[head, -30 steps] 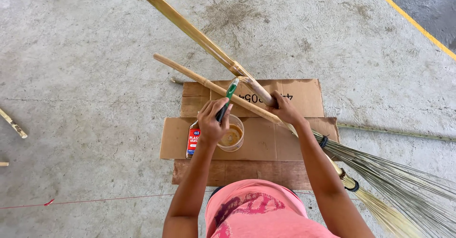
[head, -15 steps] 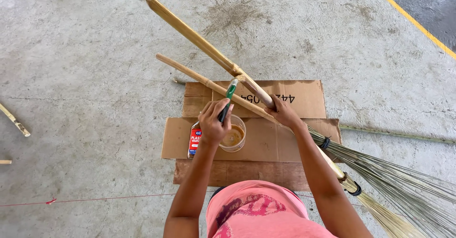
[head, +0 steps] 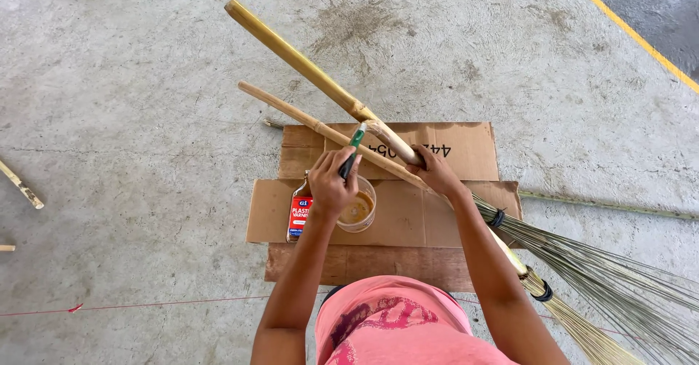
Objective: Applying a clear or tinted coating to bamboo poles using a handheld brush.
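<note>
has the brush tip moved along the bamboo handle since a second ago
Cannot tell. The paintbrush in the left hand touches the upper bamboo handle just past the cardboard's far edge, as before; any shift matches head-camera sway.

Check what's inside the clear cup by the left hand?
The clear cup holds brown liquid. The left hand and its brush cover the cup's near-left rim.

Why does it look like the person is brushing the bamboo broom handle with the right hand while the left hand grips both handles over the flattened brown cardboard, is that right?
Not quite: the hands are swapped. In the head view the left hand holds the green-handled brush against the thicker bamboo broom handle, while the right hand grips both handles over the flattened brown cardboard.
</note>
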